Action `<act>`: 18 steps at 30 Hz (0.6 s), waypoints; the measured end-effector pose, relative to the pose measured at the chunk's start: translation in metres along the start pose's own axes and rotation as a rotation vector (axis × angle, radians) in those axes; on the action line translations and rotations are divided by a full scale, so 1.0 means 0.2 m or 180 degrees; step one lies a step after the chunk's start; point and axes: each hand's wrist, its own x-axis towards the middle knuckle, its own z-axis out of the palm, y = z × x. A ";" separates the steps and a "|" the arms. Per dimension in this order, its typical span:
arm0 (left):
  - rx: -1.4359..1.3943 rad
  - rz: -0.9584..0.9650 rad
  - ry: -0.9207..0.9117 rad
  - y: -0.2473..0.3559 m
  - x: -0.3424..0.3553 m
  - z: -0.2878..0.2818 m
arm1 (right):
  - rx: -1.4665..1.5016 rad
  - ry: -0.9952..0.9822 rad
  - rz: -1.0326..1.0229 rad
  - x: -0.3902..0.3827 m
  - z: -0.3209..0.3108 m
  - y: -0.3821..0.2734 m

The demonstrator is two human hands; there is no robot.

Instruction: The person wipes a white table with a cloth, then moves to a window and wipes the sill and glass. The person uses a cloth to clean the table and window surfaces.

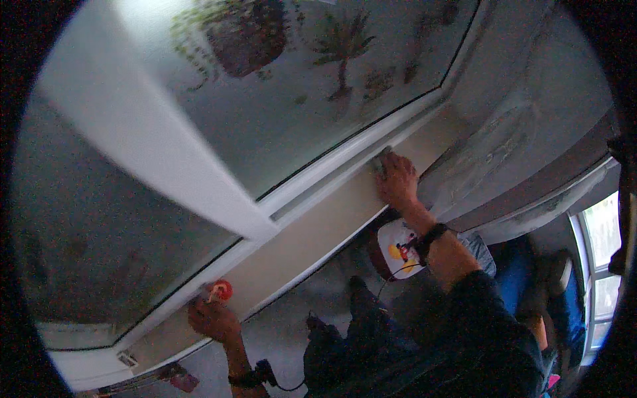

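My right hand [397, 180] presses flat on a small grey cloth [381, 160] at the inner edge of the cream window sill [312, 232], next to the white window frame [332, 174]. A black band is on that wrist. My left hand [212, 320] rests on the sill's near end, fingers closed around a small object with a red top [221, 290]; its lower part is hidden in the hand. The frosted window pane [298, 86] stands just above both hands, with blurred potted plants showing behind it.
A wide white mullion [146, 146] splits the window in two. A pale curtain [504, 132] hangs at the right. Below the sill are a round seat with a cartoon print [397, 247], blue fabric [514, 278] and a second bright window [604, 245].
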 end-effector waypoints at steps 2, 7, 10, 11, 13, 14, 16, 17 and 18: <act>-0.0324 -0.0211 0.0409 0.02 0.01 -0.02 | 0.0310 0.0079 -0.0307 -0.09 -0.08 -0.23; -0.0342 -0.0075 0.0805 0.12 0.06 -0.06 | 0.1257 -0.0260 -0.0878 -0.27 -0.30 -0.69; -0.0477 -0.0070 0.0766 0.15 0.08 -0.09 | 0.1686 -0.0483 -0.1301 -0.39 -0.40 -0.89; -0.0450 -0.0103 0.0686 0.16 0.08 -0.10 | 0.1785 -0.0670 -0.1544 -0.42 -0.43 -0.91; -0.0480 -0.0183 0.0519 0.18 0.08 -0.11 | 0.2718 -0.1393 -0.1662 -0.41 -0.47 -0.88; -0.0497 -0.0213 0.0542 0.17 0.08 -0.12 | 0.3175 -0.1714 -0.1762 -0.38 -0.50 -0.81; -0.0569 -0.0234 0.0588 0.20 0.10 -0.11 | 0.2483 -0.1670 -0.1600 -0.26 -0.49 -0.67; -0.0679 -0.0236 0.0629 0.21 0.09 -0.10 | 0.2275 -0.1585 -0.1402 -0.20 -0.46 -0.60; -0.0577 -0.0256 0.0666 0.23 0.09 -0.09 | 0.1884 -0.1043 -0.1508 -0.13 -0.43 -0.54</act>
